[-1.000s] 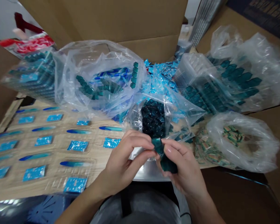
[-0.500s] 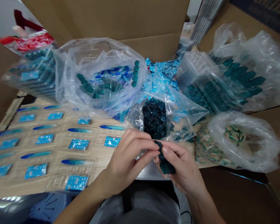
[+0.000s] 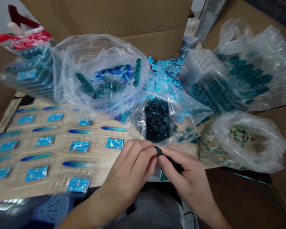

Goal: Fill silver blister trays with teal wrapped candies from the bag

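Left hand: the left hand (image 3: 131,167) sits low at centre, reaching in from the bottom edge of the frame and pinching the top of a small dark teal foil piece (image 3: 162,162).

Right hand: the right hand (image 3: 188,179) sits just right of centre, curled over the same piece, with its fingertips meeting those of the left hand.

Fingers: together on both hands, clamped on the foil piece; the exact grip is partly hidden.

Foil piece: held between the hands, low and just right of centre, mostly covered, with one end showing above the fingers and a glossy tip below them.

Nearest bag: a clear plastic bag of dark teal packets (image 3: 156,120) lies just above the hands, near but not touching them.

Surface: a light wood-grain surface (image 3: 97,153) fills the left of the frame, carrying rows of blue foil packets (image 3: 79,146) and slim blue-tipped strips (image 3: 79,131) under clear plastic.

Other bags: a bulging clear bag of blue and teal pieces (image 3: 97,86) lies upper centre-left; a bag of teal pieces (image 3: 249,71) lies upper right; a bag of multicoloured packets (image 3: 249,140) lies at right.

Box: a brown cardboard flap (image 3: 105,16) rises along the top.
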Demonstrator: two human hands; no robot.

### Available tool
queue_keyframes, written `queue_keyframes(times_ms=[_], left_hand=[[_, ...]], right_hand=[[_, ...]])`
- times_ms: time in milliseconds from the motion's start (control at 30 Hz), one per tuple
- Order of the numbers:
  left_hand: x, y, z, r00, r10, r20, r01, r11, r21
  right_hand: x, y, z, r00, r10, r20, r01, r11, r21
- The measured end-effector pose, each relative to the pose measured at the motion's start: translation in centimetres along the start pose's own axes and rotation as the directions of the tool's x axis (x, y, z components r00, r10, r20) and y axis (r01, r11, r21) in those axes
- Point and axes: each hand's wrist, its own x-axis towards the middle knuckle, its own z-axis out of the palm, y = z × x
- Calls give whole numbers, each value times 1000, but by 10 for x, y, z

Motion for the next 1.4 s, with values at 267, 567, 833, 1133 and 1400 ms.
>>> queue_keyframes(times_ms=[267,567,833,1133,1400], left_hand=[[1,-3,14,993,-33,-115,43,996,81],[-6,-13,0,989,141,-38,-140,990,32],[3,-8,-10,989,139,47,-144,983,115],[2,-5,-10,991,105,86,-113,990,83],[-5,-4,-24,971,-120,208,164,964,-210]], right_hand=[[3,2,8,999,-45,-14,43,991,-129],[10,-3,-2,992,119,33,-121,991,52],[8,-8,-7,993,62,105,-57,997,-59],[12,-8,-10,988,107,108,-108,994,4],[3,-15,-16,995,52,90,-64,990,129]])
